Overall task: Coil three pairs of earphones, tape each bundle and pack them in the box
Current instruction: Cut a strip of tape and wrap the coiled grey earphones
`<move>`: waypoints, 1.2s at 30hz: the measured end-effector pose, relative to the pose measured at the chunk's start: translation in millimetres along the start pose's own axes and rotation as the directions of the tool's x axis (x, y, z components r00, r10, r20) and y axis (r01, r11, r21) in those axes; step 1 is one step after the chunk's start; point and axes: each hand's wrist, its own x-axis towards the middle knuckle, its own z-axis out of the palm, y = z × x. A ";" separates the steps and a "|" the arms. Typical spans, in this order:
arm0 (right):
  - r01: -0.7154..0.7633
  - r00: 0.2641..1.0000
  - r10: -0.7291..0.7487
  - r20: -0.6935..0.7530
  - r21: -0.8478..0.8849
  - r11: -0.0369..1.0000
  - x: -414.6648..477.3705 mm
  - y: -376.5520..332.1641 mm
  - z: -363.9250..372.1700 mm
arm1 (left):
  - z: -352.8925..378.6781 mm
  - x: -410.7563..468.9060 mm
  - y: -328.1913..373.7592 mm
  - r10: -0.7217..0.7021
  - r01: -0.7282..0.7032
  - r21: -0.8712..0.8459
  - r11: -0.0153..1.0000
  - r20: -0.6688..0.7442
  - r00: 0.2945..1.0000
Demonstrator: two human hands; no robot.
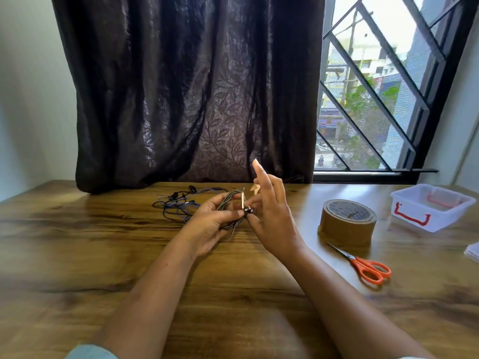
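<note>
The coiled earphone bundle (pixel 231 210), a tight hank of grey cord with a dark earbud at its near side, sits between the two hands, raised above the wooden table (pixel 129 255). The left hand (pixel 210 225) has its fingers and thumb curled round the coil, holding it from the left with the palm turned up. The right hand (pixel 270 216) meets the bundle from the other side: its thumb and a lower finger close on the cord right at the earbud, while its index finger points straight up and the remaining fingers hang loosely bent. A small pale strip of tape (pixel 255 189) shows just behind the right hand's fingers, above the bundle; whether it is stuck to a fingertip cannot be told. Just beyond the left hand, on the table, lies a loose tangle of dark and bluish earphones (pixel 178 204), uncoiled and spread out, its nearest loops close to the left hand's knuckles. To the right of the right hand, a little apart, a roll of brown tape (pixel 347 222) lies flat on the table, and just on the near side of the roll lie scissors (pixel 363 263) with orange handles, their blades pointing toward the roll. Farther right, beyond the roll, stands a clear plastic box (pixel 414 216) with red handles, open at the top. Behind both hands a dark patterned curtain (pixel 181 86) hangs to the table's far edge, with a barred window (pixel 375 99) to its right.
</note>
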 end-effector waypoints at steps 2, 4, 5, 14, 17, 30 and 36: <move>0.000 1.000 0.000 0.002 -0.007 1.000 -0.1 -0.2 0.5 | -0.7 0.4 -0.6 -0.011 0.011 0.016 1.000 0.017 1.000; -0.001 1.000 0.001 0.008 -0.006 1.000 -0.4 -0.3 1.1 | -2.0 2.0 -1.3 -0.021 0.021 0.025 0.999 0.015 1.000; -0.005 1.000 0.005 0.008 -0.002 1.000 -0.3 0.1 1.4 | -3.1 2.9 -1.7 -0.026 0.025 0.029 0.999 0.010 1.000; -0.069 0.996 0.069 -0.054 0.010 0.998 1.0 2.8 4.0 | -8.2 7.5 -6.5 0.006 -0.008 0.097 0.995 0.022 1.000; -0.158 0.980 0.167 -0.104 0.091 0.983 2.5 7.6 3.6 | -6.7 6.7 -8.3 0.025 -0.035 0.150 0.988 0.066 0.998; -0.222 0.961 0.256 -0.105 0.262 0.939 4.8 9.8 1.7 | -5.9 3.9 -7.1 -0.069 -0.002 0.378 0.926 0.172 0.983; -0.188 0.982 0.188 0.028 0.288 0.939 6.1 6.6 -2.0 | -9.0 0.9 -1.2 -0.077 -0.008 0.479 0.878 0.157 0.985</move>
